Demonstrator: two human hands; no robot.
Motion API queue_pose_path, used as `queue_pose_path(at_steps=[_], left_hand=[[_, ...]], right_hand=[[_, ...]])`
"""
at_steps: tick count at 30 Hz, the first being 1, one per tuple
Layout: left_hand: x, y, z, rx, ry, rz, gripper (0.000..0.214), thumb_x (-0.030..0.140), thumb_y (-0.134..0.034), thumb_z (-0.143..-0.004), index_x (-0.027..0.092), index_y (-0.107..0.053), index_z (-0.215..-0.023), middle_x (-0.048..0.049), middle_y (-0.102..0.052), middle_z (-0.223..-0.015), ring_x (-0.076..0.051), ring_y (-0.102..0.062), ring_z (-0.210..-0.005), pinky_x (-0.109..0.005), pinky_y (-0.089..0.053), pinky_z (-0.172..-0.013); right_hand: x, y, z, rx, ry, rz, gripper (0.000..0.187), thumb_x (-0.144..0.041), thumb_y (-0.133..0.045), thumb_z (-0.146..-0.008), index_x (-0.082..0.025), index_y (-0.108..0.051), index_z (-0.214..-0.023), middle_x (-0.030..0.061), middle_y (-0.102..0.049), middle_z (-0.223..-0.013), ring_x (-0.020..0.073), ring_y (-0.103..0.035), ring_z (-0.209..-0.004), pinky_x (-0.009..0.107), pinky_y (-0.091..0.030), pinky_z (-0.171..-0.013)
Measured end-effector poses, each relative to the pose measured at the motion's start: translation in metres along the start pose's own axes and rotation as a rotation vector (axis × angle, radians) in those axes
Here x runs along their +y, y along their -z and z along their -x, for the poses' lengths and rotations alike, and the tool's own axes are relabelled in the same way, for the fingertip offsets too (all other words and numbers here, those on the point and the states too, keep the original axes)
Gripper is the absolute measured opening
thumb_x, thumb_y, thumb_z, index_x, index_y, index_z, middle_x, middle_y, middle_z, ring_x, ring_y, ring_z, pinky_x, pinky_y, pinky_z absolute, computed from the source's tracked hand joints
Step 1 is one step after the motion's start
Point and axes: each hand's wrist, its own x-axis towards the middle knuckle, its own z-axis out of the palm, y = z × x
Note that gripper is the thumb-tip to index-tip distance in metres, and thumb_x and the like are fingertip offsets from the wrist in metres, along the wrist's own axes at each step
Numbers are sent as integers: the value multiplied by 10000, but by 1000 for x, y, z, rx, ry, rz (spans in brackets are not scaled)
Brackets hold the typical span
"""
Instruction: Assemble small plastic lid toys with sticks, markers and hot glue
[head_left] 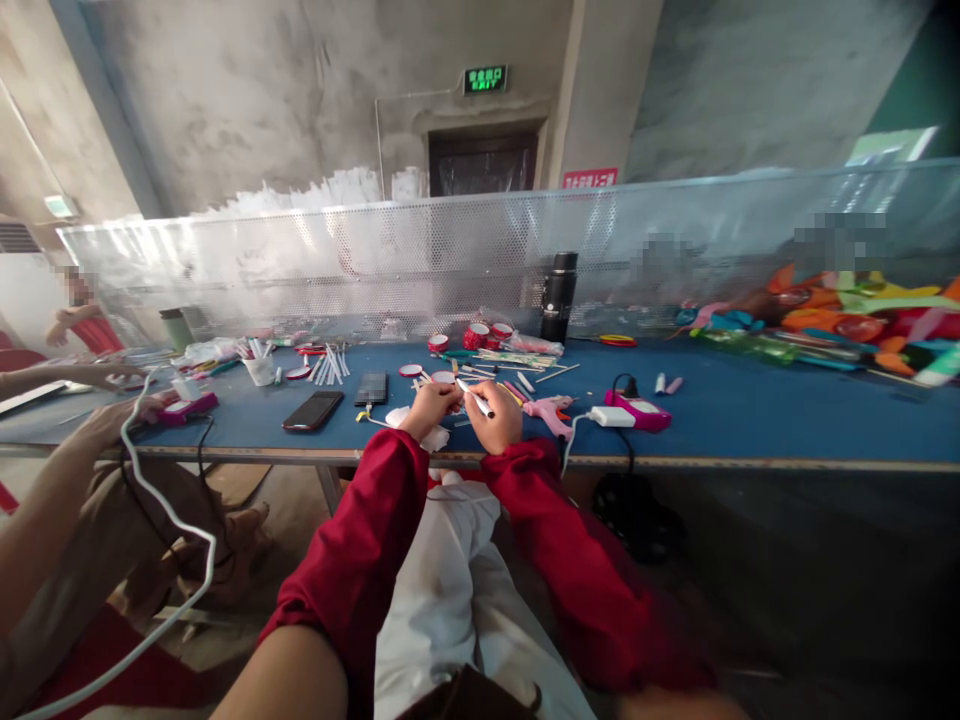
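My right hand (498,420) is closed around a white marker pen (478,402) with a dark end, held slantwise above the table's front edge. Close beside it, the fingers of my left hand (431,410) are pinched together near the pen's tip; whatever lies between them is too small to make out. Crumpled white tissue (436,438) lies under my left wrist. A pink glue gun (551,412) rests just right of my right hand. Beyond my hands are a round red-rimmed lid (443,377) and several thin sticks (510,358).
Left of my hands lie a black phone (313,411) and a dark device (371,388). A purple power strip (646,413) with cables sits right. Behind stand a black thermos (559,300) and a perforated metal screen (450,250). A co-worker's hand (124,415) is at left; colourful balloons (855,325) lie right.
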Motion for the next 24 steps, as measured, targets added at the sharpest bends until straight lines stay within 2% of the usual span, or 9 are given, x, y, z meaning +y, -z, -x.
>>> queue_pose_path(at_steps=[4,24], left_hand=[[-1,0,0,0,-5,-2,371,487,-762,-692,151,-629,-613,1,-581,-535,-111,-510,-538,-238,-374,-553],[-4,1,-2,-9,-17,0,346,461,-740,-719,148,-628,-623,2,-570,-549,-106,-496,-541,-232,-360,-543]], right_hand=[[0,0,0,9,-38,11,150,-316,-564,-957,-235,-648,-863,50,-718,-804,211,-655,-781,320,-475,-734],[-2,1,-1,-15,-3,-26,135,-302,-566,-950,-241,-638,-853,44,-721,-811,207,-654,-771,320,-470,-724]])
